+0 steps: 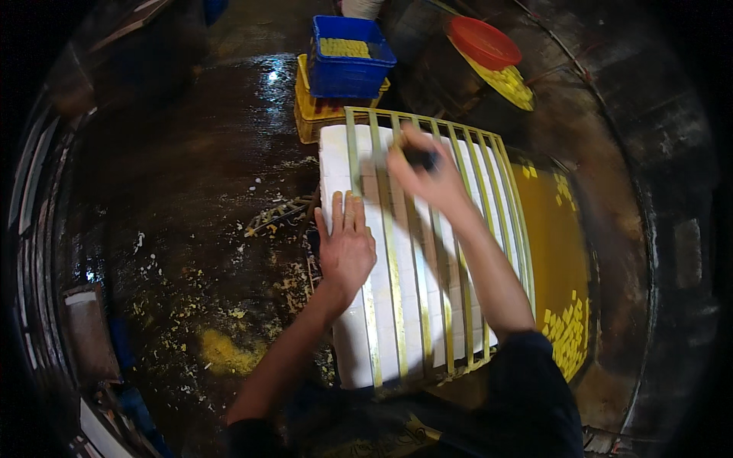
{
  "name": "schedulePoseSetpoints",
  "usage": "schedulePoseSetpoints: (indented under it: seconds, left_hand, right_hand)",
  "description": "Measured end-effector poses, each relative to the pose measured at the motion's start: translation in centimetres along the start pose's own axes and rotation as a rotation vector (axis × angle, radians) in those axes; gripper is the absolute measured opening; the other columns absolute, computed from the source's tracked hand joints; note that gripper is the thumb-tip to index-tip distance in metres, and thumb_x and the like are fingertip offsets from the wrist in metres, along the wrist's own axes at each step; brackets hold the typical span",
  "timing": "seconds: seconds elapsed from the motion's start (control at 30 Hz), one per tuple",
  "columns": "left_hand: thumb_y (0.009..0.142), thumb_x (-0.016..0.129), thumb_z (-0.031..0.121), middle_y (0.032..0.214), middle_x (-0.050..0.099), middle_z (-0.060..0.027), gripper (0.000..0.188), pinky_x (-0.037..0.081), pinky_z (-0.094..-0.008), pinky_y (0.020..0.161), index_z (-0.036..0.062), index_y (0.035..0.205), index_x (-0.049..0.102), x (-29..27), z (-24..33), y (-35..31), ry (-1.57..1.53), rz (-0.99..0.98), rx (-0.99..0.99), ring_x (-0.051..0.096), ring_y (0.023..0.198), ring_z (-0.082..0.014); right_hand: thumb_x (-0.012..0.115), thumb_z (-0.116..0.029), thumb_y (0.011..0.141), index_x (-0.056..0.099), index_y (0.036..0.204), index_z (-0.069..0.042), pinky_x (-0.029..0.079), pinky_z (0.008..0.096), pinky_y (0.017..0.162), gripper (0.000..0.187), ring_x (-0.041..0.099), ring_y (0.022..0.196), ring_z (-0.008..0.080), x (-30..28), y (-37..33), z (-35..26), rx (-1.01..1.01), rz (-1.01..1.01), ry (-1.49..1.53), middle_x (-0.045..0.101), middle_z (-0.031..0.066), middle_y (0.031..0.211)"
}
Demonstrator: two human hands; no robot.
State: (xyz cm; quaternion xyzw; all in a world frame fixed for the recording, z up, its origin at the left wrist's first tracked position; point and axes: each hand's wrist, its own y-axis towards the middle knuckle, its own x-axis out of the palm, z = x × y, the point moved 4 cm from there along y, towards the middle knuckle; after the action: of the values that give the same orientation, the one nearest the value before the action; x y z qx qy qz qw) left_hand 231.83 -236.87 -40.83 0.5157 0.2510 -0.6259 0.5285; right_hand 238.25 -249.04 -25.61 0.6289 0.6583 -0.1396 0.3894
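A wide white slab (347,359), tofu-like and scored into squares, lies in front of me. Across it rests a slatted frame (397,313) with long yellowish bars. My left hand (350,252) lies flat on the left part of the slab, fingers stretched out beside a bar. Over the far part of the frame, my right hand (416,172) is closed around a dark handle (422,158). Motion blurs that hand, and whatever blade or tip the handle has cannot be made out. The right forearm crosses above the bars and hides some of them.
Beyond the slab, a blue crate (353,67) with pale yellow blocks sits on a yellow crate (305,126). A red basin (484,43) stands far right beside yellow pieces (510,85). To the right, a vat of yellow liquid (553,252) holds floating yellow squares. Scraps litter the wet floor (191,267).
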Motion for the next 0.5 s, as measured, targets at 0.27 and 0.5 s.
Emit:
schedulePoseSetpoints:
  seconds: [0.27,0.5]
  left_hand:
    - [0.094,0.041,0.024,0.156,0.030,-0.0161,0.059,0.004,-0.0579,0.118,-0.0031,0.146,0.034,0.0,-0.4,-0.2,-0.047,-0.016,-0.001,0.015,0.149,-0.0322]
    - [0.095,0.040,0.020,0.155,0.030,-0.0191,0.058,0.005,-0.0585,0.117,-0.0057,0.146,0.033,0.5,0.0,0.5,-0.068,0.004,0.021,0.014,0.148,-0.0359]
  right_hand:
    - [0.063,-0.024,0.085,0.064,0.092,-0.002,0.050,0.0378,0.058,0.024,0.062,0.058,0.0249,3.3,0.6,4.0,0.088,-0.085,-0.141,0.063,0.0154,0.065]
    - [0.065,-0.014,0.076,0.061,0.078,-0.005,0.044,0.0266,0.055,0.009,0.055,0.052,0.0114,0.2,-25.2,-8.4,0.548,-0.733,0.149,0.057,0.0013,0.059]
